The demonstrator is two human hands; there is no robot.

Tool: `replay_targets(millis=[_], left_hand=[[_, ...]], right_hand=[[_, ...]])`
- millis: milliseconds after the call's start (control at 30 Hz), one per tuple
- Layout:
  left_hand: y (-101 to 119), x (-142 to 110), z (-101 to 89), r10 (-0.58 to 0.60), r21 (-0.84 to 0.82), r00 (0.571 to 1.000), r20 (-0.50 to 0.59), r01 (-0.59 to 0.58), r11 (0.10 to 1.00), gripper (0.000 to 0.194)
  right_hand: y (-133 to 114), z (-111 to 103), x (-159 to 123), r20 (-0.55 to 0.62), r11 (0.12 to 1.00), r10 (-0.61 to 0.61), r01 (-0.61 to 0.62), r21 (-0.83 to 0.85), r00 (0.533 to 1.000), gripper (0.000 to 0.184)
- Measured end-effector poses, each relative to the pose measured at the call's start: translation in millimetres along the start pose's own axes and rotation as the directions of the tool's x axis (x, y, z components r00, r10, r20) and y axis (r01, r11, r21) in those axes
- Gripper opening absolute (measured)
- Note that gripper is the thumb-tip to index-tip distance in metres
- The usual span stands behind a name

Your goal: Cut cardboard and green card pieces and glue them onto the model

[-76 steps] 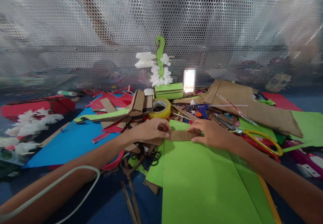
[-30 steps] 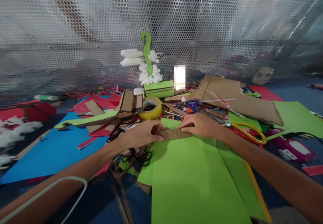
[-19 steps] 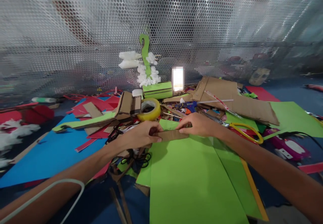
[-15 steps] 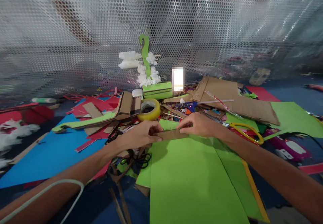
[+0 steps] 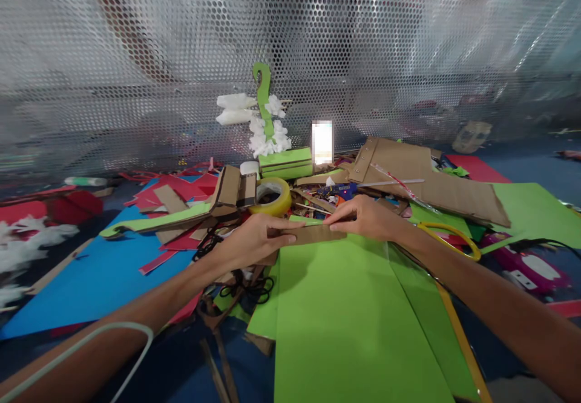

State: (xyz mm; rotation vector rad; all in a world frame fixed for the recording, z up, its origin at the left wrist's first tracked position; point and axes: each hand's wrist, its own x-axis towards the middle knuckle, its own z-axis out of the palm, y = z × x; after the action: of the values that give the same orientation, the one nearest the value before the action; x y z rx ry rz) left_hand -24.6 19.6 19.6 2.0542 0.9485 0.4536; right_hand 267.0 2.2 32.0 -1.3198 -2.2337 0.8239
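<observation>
Between my hands is a narrow strip of brown cardboard [image 5: 314, 234], held level at the far edge of a large green sheet [image 5: 349, 318]. My left hand [image 5: 258, 238] pinches the strip's left end between thumb and fingers. At the other end, my right hand [image 5: 363, 218] grips it with thumb and fingertips. Just beyond my left hand lies a roll of yellow tape [image 5: 285, 199]. A blue glue gun [image 5: 344, 191] rests past my right hand. Yellow-handled scissors [image 5: 472, 250] lie partly under my right forearm.
A green box with a hook-shaped piece [image 5: 264, 100] and white tufts stands by the perforated metal wall [image 5: 181, 46]. Brown cardboard [image 5: 399, 161] lies at the back right. Left are a blue sheet [image 5: 91, 288] and red scraps [image 5: 190, 190]. A purple device [image 5: 526, 267] sits at right.
My left fingers have straightened and lie further along the strip. The whole view has shifted slightly, with the strip still at the green sheet's far edge.
</observation>
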Motion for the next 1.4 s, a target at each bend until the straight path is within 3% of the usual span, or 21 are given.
replay_targets(millis=[200, 567, 1400], left_hand=[[-1, 0, -1.1, 0.001, -0.008, 1.0, 0.022, 0.0, 1.0, 0.041], [0, 3, -5.1, -0.055, -0.165, 0.995, 0.083, 0.068, 0.984, 0.051], [-13, 7, -11.1, -0.101, -0.198, 0.985, 0.139, 0.128, 0.972, 0.056]], right_hand=[[3, 0, 2, 0.014, 1.0, -0.007, 0.007, 0.008, 1.0, 0.026], [1, -4, 3, 0.018, 0.999, 0.039, -0.039, 0.01, 0.999, 0.03], [-4, -10, 4, 0.127, 0.995, 0.07, -0.078, 0.064, 0.989, 0.03]])
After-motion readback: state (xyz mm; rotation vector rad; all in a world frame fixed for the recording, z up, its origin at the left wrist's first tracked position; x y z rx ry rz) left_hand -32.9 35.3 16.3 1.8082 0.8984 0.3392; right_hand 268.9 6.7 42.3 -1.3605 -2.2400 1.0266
